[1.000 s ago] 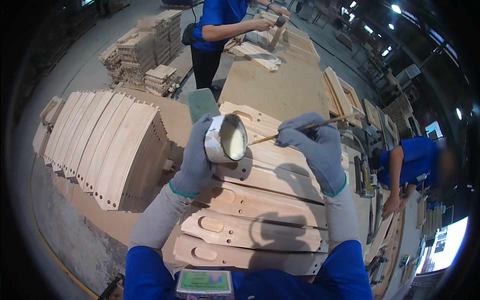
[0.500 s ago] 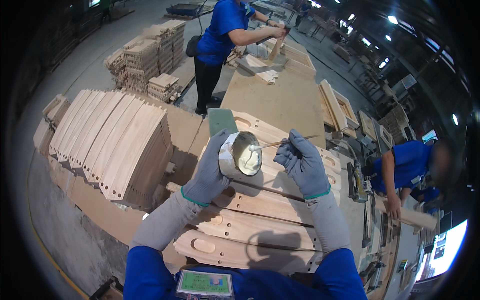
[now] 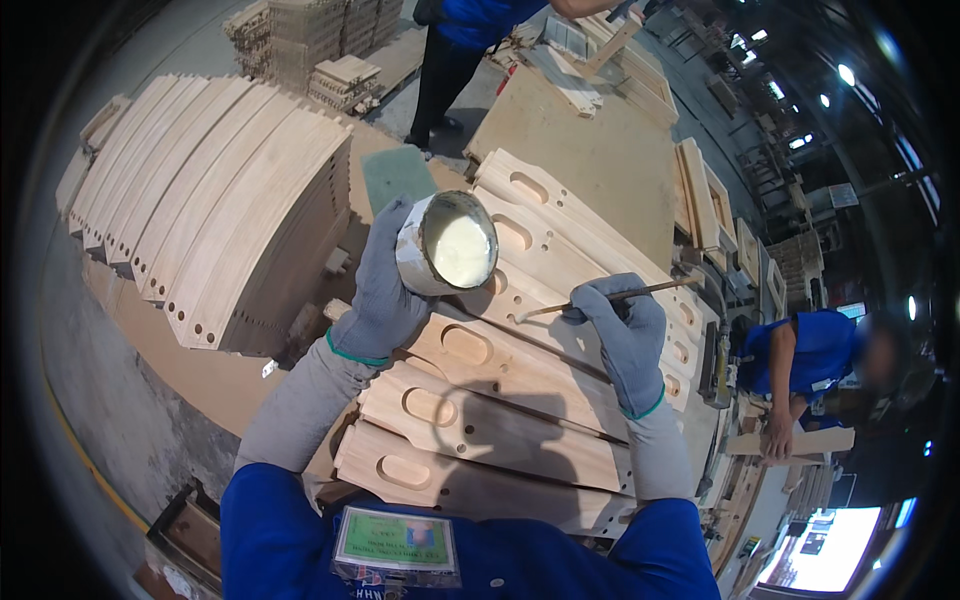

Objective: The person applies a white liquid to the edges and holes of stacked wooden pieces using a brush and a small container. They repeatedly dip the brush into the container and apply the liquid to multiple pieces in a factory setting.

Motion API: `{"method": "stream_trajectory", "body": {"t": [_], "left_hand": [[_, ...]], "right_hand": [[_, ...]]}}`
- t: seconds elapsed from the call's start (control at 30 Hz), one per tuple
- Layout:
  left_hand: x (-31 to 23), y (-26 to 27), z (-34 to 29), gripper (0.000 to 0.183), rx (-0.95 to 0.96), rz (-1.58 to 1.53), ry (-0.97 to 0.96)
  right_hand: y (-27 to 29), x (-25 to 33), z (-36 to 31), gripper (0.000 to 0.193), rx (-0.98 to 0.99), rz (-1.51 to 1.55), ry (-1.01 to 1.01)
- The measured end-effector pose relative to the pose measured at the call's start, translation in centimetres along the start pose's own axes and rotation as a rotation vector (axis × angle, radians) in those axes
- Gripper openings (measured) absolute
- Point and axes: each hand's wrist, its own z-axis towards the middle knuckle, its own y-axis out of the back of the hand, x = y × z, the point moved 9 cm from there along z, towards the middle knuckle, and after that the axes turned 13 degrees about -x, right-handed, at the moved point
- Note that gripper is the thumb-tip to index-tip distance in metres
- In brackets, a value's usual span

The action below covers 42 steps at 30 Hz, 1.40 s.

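Observation:
My gloved left hand is closed around a round, smeared can with creamy white paste inside, its mouth tilted so the paste shows. In my gloved right hand is a thin wooden brush, pinched between thumb and fingers. The whitened tip points down beside the small holes of a pale wooden panel; whether it touches the wood I cannot tell. Several such panels lie side by side under my hands, each with an oval slot and small round holes.
A long stack of curved wooden panels stands to the left. A green sheet lies beyond the can. On the right are a clamp-like metal tool and a co-worker's arm over wood. Another person in blue works at the far bench.
The brush has come out of the can and moved down to the panel's holes. My left hand with the can has shifted left and up. The view has tilted downward.

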Motion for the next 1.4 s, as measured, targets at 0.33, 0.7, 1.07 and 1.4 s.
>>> {"method": "stream_trajectory", "body": {"t": [0.33, 0.7, 1.07, 1.4], "left_hand": [[0.5, 0.1, 0.1, 0.061, -0.006, -0.017, 0.046], [1.2, 0.2, 0.1, 0.060, -0.073, -0.280, 0.205], [0.7, -0.2, 0.0, 0.053, -0.006, -0.172, 0.153], [2.3, 0.1, -1.6, 0.040, 0.073, -0.372, 0.368]], "right_hand": [[-0.5, 0.3, 0.5, 0.010, -0.021, -0.008, 0.030], [-2.2, -0.2, 0.9, 0.013, 0.081, -0.286, 0.257], [-3.4, 0.4, -1.0, 0.012, 0.127, -0.240, 0.135], [-2.7, 1.1, -1.3, 0.015, 0.117, -0.304, 0.187]]}}
